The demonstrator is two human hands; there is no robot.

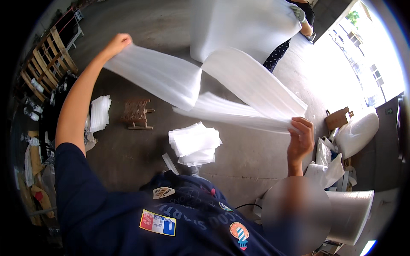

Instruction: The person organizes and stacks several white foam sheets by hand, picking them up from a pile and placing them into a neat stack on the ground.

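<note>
While the left hand grasps one end of the white foam sheet and the right hand pinches another edge in its fingers, the material spans the air between them, probably spread wide to stay off the floor. Thin, soft and faintly streaked, it bends loosely beside the right fingers. Below both, overlapping white sheets lie flat.

Right forearm mostly a blur

The head-worn fisheye view faces down toward the floor.
</note>
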